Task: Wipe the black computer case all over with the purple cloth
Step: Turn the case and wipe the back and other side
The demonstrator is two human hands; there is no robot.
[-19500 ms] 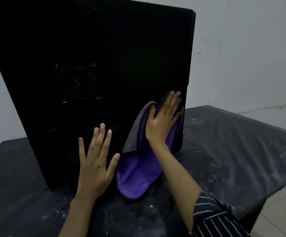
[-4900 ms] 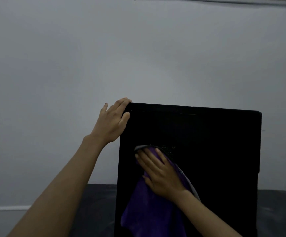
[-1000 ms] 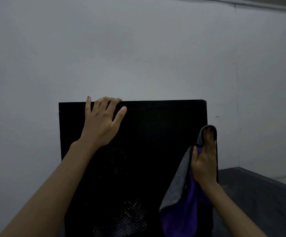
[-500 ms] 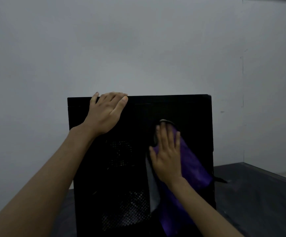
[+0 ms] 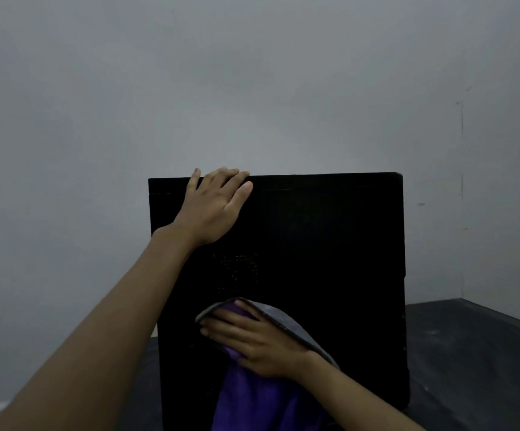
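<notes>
I see the black computer case (image 5: 330,244) standing upright on the dark desk (image 5: 470,353). My left hand (image 5: 212,209) holds its top edge, fingers bent over it and thumb lying on the side panel. My right hand (image 5: 252,343) lies flat, fingers straight and pointing left, and presses the purple cloth (image 5: 252,402) against the lower panel, below the vent mesh (image 5: 236,269).

Computer case (image 5: 330,244) on dark table (image 5: 470,353)

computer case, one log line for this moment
step: wipe | left hand grips top edge of computer case | right hand flat, presses purple cloth low on near panel | case upright on table
</notes>
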